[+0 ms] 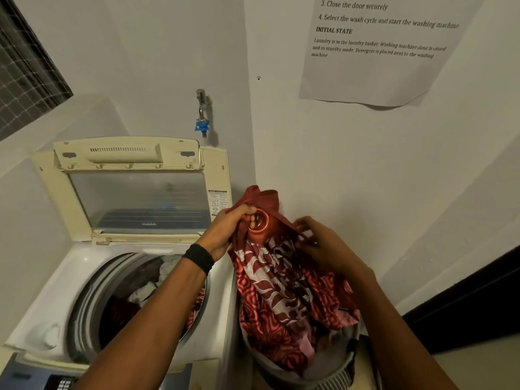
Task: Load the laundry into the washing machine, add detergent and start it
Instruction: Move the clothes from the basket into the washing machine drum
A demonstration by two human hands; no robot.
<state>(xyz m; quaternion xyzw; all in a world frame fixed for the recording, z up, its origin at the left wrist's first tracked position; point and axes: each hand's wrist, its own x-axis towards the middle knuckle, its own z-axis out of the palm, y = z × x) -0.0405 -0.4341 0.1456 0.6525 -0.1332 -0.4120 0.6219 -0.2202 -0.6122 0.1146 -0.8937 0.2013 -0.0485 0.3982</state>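
Observation:
A top-loading washing machine [59,280] stands at the left with its lid [135,192] raised. Its drum [132,299] holds white and dark red clothes. To its right, a red and white patterned garment [270,280] hangs over the grey laundry basket [332,367]. My left hand [228,229] grips the bunched top of the garment. My right hand [318,243] pinches its edge on the right side. Both hands hold the cloth above the basket, beside the machine's right edge.
A tap with a blue fitting [202,114] sticks out of the wall above the machine. An instruction sheet [374,52] is taped to the right wall. The control panel [36,378] sits at the machine's near edge. A dark door or panel [472,308] lies at the right.

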